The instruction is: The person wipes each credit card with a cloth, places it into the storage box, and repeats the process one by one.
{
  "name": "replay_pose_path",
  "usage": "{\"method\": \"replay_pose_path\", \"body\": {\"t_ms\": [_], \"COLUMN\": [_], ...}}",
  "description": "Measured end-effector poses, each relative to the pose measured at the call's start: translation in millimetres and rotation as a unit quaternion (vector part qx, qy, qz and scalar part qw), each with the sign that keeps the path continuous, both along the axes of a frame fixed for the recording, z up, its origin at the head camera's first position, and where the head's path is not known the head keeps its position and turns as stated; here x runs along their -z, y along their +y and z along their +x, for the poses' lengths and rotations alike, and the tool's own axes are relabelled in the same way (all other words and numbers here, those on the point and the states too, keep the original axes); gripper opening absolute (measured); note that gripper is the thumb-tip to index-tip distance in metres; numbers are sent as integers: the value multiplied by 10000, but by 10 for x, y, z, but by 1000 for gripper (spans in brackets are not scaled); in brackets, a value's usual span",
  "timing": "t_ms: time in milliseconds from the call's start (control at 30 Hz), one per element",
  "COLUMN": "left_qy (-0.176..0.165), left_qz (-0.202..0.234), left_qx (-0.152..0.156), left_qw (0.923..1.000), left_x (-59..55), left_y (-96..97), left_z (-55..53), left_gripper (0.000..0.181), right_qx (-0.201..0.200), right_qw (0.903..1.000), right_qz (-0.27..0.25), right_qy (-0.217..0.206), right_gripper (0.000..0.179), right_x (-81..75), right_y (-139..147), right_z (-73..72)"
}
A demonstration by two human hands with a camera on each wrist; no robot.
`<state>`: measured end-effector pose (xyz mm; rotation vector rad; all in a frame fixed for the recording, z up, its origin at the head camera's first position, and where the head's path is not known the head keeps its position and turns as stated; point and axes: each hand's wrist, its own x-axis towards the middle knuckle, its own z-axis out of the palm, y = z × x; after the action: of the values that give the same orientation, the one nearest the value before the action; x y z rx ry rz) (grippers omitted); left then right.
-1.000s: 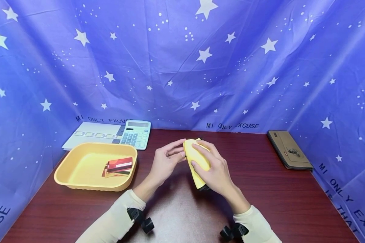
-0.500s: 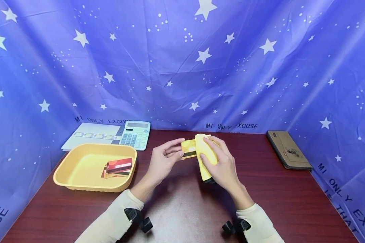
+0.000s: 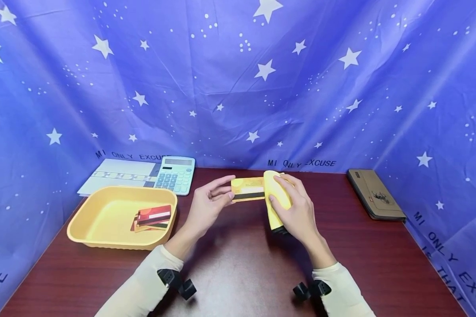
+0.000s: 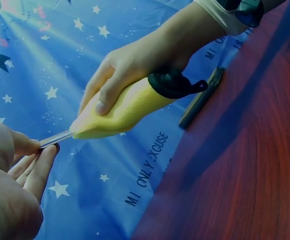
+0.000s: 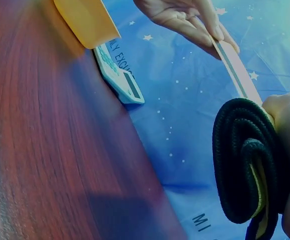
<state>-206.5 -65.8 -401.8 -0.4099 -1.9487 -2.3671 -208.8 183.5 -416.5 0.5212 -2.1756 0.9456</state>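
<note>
My left hand (image 3: 209, 200) pinches the left end of a yellow bank card (image 3: 247, 189) with a dark magnetic stripe, held above the table. In my right hand (image 3: 297, 207) is a folded yellow cloth (image 3: 275, 200) with a black edge and a small black loop. The card's right end is hidden at the cloth, between its folds or under it. In the left wrist view the card (image 4: 55, 139) appears edge-on, meeting the tip of the cloth (image 4: 130, 110). The right wrist view shows the cloth's thick black edge (image 5: 235, 155) rolled in layers.
A yellow basin (image 3: 103, 240) at the left has several cards (image 3: 154, 215) inside. Behind it lie a light blue calculator (image 3: 176, 176) and a white notebook-like item (image 3: 119, 169). At the far right lies a brown wallet (image 3: 377, 193). Starry blue fabric (image 3: 238, 88) encloses the dark red table (image 3: 238, 264).
My right hand has moved right with the cloth, uncovering most of the yellow card. My left hand has shifted slightly left, still pinching the card.
</note>
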Motion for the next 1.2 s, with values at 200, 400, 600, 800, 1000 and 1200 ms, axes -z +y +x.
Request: {"method": "replay_pose_path", "body": {"t_ms": [200,400,600,800,1000,1200], "left_qy": [-83,-59,44,117,-41,-162], "left_qz": [-48,-83,-75,-630,-1391,-1244], "left_qx": [-55,-30,58,-141,-446,-591], "left_qw": [9999,9999,9999,9978,9893,9903], "left_x": [-33,-99,-174,-278,-346,-300], "left_y": [-27,-82,-227,-605,-1185,-1723], "left_z": [-7,9,24,57,155,291], "left_gripper": [45,43,43,44,49,47], "right_qx": [27,84,128,165,142,119], "right_qw": [10000,9998,9994,9994,9992,9992], "right_qz": [-49,-96,-103,-67,-18,4], "right_qy": [-67,-154,-316,-300,-360,-374], "right_gripper": [55,54,54,54,54,54], "right_x": [-11,-33,-39,-36,-28,-9], "right_y": [49,70,79,96,97,77], "right_z": [-11,4,10,2,-1,-7]}}
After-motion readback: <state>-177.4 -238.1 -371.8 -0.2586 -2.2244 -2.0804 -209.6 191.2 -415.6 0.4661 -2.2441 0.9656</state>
